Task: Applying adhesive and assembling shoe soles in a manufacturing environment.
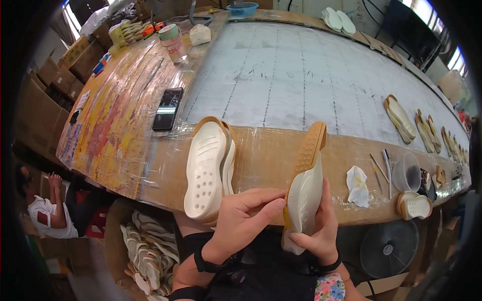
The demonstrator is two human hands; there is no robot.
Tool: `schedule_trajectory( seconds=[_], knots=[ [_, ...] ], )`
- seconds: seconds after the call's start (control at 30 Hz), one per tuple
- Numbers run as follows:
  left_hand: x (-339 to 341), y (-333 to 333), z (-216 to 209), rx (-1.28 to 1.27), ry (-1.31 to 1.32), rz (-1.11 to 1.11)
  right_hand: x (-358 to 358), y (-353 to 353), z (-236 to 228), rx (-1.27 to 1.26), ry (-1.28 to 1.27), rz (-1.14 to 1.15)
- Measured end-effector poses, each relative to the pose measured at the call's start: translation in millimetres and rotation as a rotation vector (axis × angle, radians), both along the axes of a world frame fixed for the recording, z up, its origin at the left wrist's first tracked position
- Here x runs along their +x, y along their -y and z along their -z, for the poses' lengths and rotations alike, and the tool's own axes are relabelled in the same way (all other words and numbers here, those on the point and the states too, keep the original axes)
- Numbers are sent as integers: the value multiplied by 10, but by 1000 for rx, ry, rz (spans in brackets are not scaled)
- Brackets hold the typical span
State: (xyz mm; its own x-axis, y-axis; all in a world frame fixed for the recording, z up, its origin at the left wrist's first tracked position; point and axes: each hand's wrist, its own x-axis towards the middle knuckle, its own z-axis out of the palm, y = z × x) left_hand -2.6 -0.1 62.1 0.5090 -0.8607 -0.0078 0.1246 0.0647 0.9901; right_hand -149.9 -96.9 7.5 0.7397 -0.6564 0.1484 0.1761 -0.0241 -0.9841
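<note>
A cream and tan shoe sole (307, 185) is held up on its side in front of me, its studded tan end pointing away. My right hand (321, 228) is closed round its near end, thumb on the cream side. My left hand (251, 215) presses thumb and fingers against the sole's left edge; the exact fingertip contact is partly hidden. To the left, a pair of cream soles with tan rims (206, 170) lies stacked on the table edge, close to my left hand.
A phone (167, 109) and a lidded jar (173, 44) stand at left. A stained cloth (357, 185), brushes (387, 173), a clear cup (406, 171) and several soles (400, 119) lie at right. Below the table are a box of soles (150, 251) and a fan (389, 249). A person (55, 210) sits at far left.
</note>
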Motion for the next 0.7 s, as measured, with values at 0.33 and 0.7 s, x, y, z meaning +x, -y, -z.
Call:
schedule_trajectory(
  seconds=[0.33, 0.7],
  knots=[
    [-65, 68, 115, 28, 238, -82, -73, 72, 136, -234, -110, 37],
    [-55, 135, 318, 34, 308, -64, 70, 4, 271, 61, -69, 54]
  ],
)
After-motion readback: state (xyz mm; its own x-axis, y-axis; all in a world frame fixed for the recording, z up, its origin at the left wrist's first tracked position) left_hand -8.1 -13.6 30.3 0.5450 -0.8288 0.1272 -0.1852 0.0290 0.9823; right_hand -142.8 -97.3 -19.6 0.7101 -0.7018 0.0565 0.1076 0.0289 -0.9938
